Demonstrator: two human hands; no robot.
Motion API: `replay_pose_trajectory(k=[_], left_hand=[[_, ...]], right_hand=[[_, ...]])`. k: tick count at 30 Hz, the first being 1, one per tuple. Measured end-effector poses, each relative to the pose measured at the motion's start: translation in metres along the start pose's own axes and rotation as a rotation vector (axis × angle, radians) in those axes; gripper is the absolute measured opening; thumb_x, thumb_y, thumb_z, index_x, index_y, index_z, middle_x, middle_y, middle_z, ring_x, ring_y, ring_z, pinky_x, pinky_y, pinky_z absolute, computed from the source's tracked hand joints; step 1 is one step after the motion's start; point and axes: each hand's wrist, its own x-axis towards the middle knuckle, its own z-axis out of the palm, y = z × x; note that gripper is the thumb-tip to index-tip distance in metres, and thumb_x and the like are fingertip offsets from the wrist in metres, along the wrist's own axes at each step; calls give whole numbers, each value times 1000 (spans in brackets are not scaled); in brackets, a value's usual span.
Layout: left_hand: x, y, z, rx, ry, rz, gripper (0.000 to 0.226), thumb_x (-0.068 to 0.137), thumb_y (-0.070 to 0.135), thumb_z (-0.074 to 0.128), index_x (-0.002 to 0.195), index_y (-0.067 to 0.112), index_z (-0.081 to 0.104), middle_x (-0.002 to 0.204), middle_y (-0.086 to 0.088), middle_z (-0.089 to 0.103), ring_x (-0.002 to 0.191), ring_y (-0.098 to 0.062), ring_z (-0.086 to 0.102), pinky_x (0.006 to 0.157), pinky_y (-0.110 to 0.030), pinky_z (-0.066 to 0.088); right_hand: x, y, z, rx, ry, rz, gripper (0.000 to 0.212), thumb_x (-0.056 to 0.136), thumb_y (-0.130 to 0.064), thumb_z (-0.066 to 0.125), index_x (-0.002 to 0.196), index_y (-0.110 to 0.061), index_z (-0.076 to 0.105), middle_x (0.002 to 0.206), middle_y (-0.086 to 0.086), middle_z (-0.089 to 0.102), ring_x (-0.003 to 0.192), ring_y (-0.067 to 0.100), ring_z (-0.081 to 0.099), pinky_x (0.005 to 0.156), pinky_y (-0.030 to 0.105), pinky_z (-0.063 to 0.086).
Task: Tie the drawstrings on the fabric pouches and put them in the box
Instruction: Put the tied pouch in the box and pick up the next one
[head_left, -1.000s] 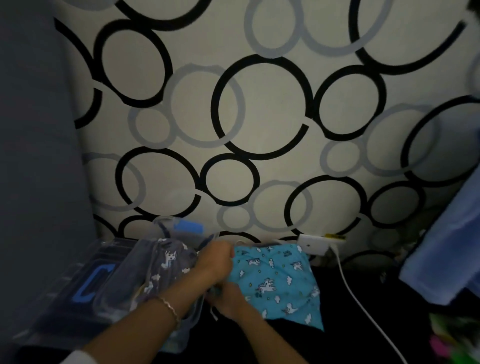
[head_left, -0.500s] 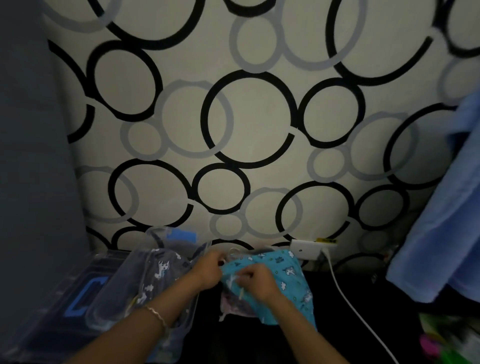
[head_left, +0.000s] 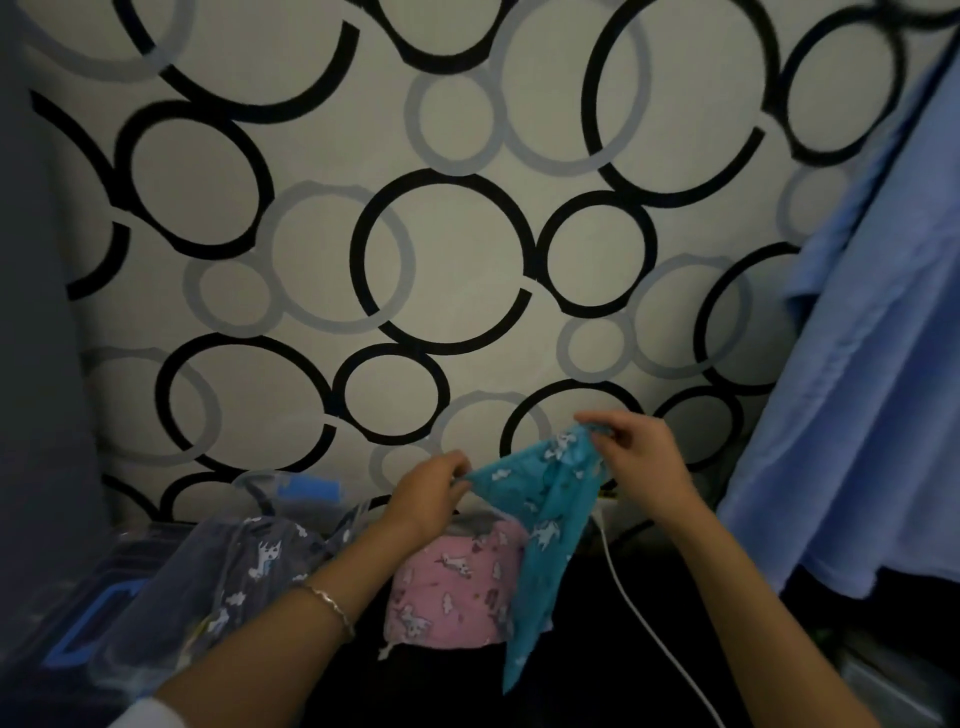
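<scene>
Teal pouch (head_left: 540, 499), seen from the head camera, hangs in the air between both hands, above a pink pouch (head_left: 452, 587) that lies on the dark surface below. The left hand (head_left: 428, 496) pinches the lower end of the pouch's mouth edge. The right hand (head_left: 647, 465) pinches the higher end, its fingers (head_left: 597, 422) curled onto the cloth. So the held edge runs slantwise, rising from left to right, and the body droops from it to a narrow tip low down, toward the person.

No drawstring shows plainly on the teal cloth; a short white cord end (head_left: 385, 650) shows only at the pink pouch's near corner. For tying, I judge the cords must be found along the held edge, right at both sets of fingertips.

The box (head_left: 260, 478), clear plastic with a blue latch, sits to the left, and a grey pouch (head_left: 254, 558) seems to lie in it. The left hand is the nearer to it. A white cable (head_left: 641, 629) trails just right of the hanging pouch and could snag.
</scene>
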Motion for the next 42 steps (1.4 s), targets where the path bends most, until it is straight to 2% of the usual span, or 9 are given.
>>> replay_pose_trajectory(k=[6, 12, 16, 21, 26, 29, 31, 36, 42], left_hand=[[2, 25, -47, 69, 188, 94, 9, 100, 24, 42, 94, 21, 47, 90, 3, 58, 82, -15, 56, 72, -37, 49], [-5, 6, -77, 349, 8, 74, 29, 100, 35, 43, 95, 12, 60, 92, -4, 58, 84, -21, 59, 73, -33, 46], [-25, -16, -84, 560, -12, 67, 21, 96, 20, 52, 117, 22, 55, 101, -1, 62, 94, -21, 61, 76, -35, 53], [-30, -16, -96, 294, 52, 62, 43, 101, 47, 34, 65, 26, 46, 63, 7, 51, 60, -13, 51, 63, -34, 46], [-32, -22, -103, 163, -25, 73, 49, 95, 55, 40, 62, 22, 54, 57, 5, 51, 53, -10, 47, 58, -34, 45], [-34, -24, -114, 132, -72, 76, 47, 89, 59, 46, 62, 23, 60, 49, 9, 49, 47, -5, 43, 54, -25, 39], [-37, -34, -125, 83, -111, 47, 40, 90, 50, 53, 58, 26, 61, 43, 11, 48, 43, -3, 41, 52, -19, 36], [-42, -70, -147, -199, 38, -247, 43, 93, 41, 56, 59, 16, 56, 60, -8, 48, 55, -16, 42, 59, -28, 37], [-65, -118, -158, -748, 276, -624, 45, 92, 51, 52, 61, 20, 42, 48, 4, 30, 40, -12, 26, 43, -17, 22]], right_hand=[[-8, 3, -7, 110, 174, -9, 28, 93, 2, 57, 110, -15, 70, 99, -9, 67, 85, -11, 65, 69, 5, 50], [-18, 18, 11, -4, 101, 37, 27, 94, -1, 56, 116, -12, 69, 102, -2, 68, 81, -7, 64, 65, 7, 52], [-30, 28, 24, -90, 46, 30, 27, 95, -3, 57, 118, -9, 69, 106, 0, 69, 82, -10, 62, 68, 2, 48], [-34, 23, 19, -124, 71, -23, 27, 93, -5, 61, 119, -9, 69, 107, 1, 70, 91, 2, 65, 80, 13, 52], [-39, 29, 21, -316, 19, -103, 23, 91, -8, 65, 113, -6, 72, 90, -3, 70, 77, 2, 61, 72, 6, 45], [-39, 41, 16, -434, -18, -106, 9, 89, -8, 68, 90, -4, 77, 79, 6, 73, 68, 16, 66, 66, 28, 53], [-39, 52, 9, -487, -18, -92, 13, 89, -6, 69, 77, -9, 75, 69, 3, 71, 62, 15, 65, 61, 27, 48], [-59, 71, -9, -254, 21, 110, 18, 92, -11, 65, 79, -20, 75, 55, -11, 65, 57, -3, 61, 53, 6, 44], [-73, 89, -9, 174, 125, 384, 26, 96, -2, 55, 74, -7, 67, 64, 10, 65, 64, 27, 60, 54, 16, 50]])
